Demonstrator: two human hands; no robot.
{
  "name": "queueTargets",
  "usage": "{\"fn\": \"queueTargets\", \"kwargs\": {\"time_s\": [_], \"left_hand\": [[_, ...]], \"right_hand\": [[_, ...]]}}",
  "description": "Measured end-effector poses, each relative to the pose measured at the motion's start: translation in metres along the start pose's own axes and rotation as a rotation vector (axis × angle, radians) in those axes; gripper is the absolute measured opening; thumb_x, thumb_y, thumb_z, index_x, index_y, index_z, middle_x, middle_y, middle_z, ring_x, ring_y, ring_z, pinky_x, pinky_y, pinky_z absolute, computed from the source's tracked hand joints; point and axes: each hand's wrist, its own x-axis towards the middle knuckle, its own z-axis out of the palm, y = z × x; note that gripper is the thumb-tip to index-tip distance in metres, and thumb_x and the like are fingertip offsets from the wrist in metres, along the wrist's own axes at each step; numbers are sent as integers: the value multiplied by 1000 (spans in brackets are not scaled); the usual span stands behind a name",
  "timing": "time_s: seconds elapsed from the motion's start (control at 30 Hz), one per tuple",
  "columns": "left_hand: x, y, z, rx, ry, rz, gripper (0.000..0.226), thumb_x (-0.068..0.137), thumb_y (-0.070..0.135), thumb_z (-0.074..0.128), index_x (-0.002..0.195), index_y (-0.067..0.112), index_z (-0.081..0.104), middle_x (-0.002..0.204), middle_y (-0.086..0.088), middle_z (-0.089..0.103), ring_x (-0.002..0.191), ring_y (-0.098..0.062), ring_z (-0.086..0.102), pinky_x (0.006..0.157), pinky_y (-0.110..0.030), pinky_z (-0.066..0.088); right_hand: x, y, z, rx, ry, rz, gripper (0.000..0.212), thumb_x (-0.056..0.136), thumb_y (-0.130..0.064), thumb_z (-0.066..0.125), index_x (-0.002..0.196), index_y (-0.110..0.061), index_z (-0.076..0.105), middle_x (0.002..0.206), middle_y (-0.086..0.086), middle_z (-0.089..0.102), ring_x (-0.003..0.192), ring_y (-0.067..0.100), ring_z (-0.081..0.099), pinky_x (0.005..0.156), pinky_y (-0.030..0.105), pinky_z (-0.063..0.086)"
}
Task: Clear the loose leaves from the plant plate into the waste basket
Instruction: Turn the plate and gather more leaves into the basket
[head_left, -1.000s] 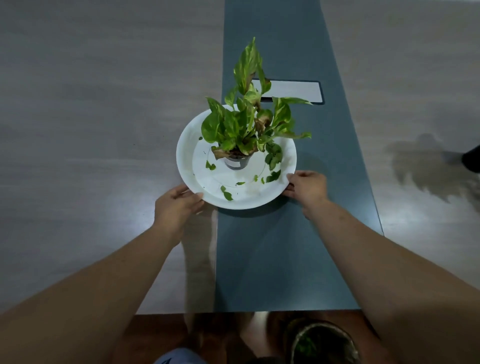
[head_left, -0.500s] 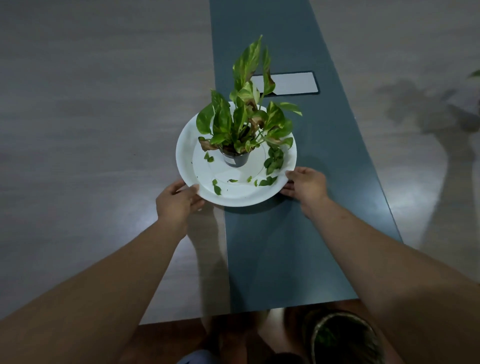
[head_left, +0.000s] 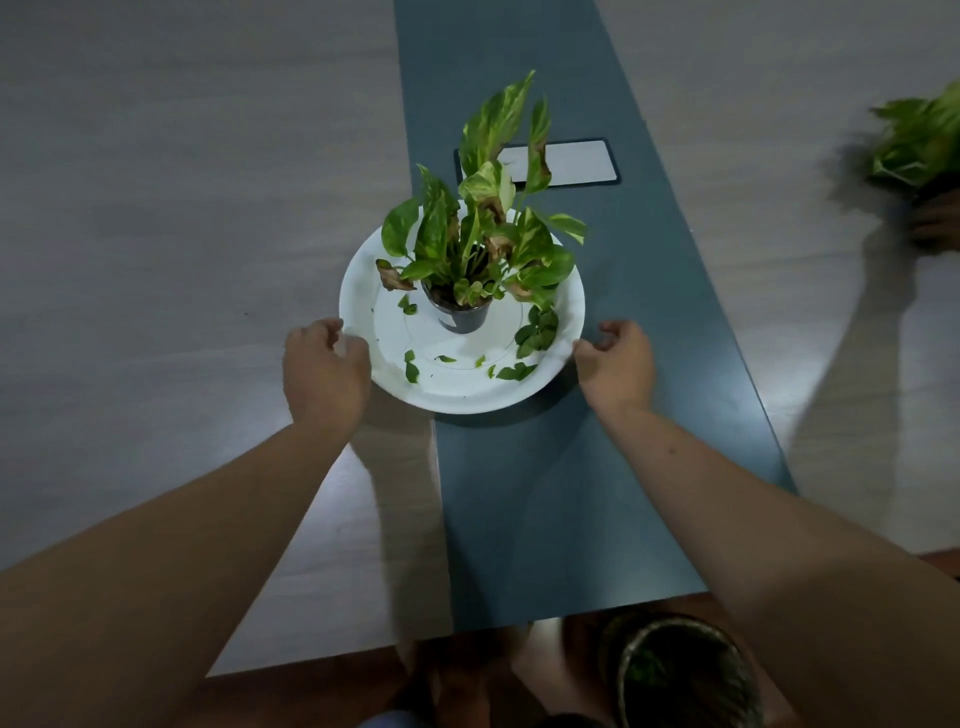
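A white plate (head_left: 566, 306) sits on the table with a small black pot (head_left: 464, 318) holding a green plant (head_left: 488, 228) at its middle. Several loose leaves (head_left: 535, 335) lie scattered on the plate's near and right side. My left hand (head_left: 324, 366) is curled at the plate's left rim, its thumb side overlapping the edge. My right hand (head_left: 618, 364) is loosely curled at the right rim; the thumb tip touches the edge and the fingers stay clear of it. The dark woven waste basket (head_left: 680, 670) stands on the floor below the table's near edge, at the bottom right.
The grey table has a dark blue centre strip (head_left: 545, 493) with a silver panel (head_left: 566, 161) set into it behind the plant. At the far right another person's hand (head_left: 935, 223) holds a second leafy plant (head_left: 924, 140). The table's near edge runs just above the basket.
Both my hands have shifted from the plate's near rim out to its left and right sides. A second plant and another person's hand have come into view at the far right.
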Motion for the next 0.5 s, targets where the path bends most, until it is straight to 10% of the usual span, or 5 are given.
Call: {"fn": "queueTargets", "kwargs": {"time_s": [0.17,0.5], "left_hand": [[5,8,10,411,-267,559,46,91,25,55,134,9,56,134,-9,55,124,-29,50,99,-44,46],[46,35,33,663,-557,584,58,96,25,42,148,4,28,154,-18,33,142,-31,29,116,-36,23]], "right_hand": [[18,-19,-5,-481,-97,-409,41,83,-17,56,123,-9,58,122,8,54,121,28,46,98,36,41],[34,-71,8,-845,-434,-728,45,85,-16,56,129,-9,54,138,13,52,132,29,41,112,34,29]]}}
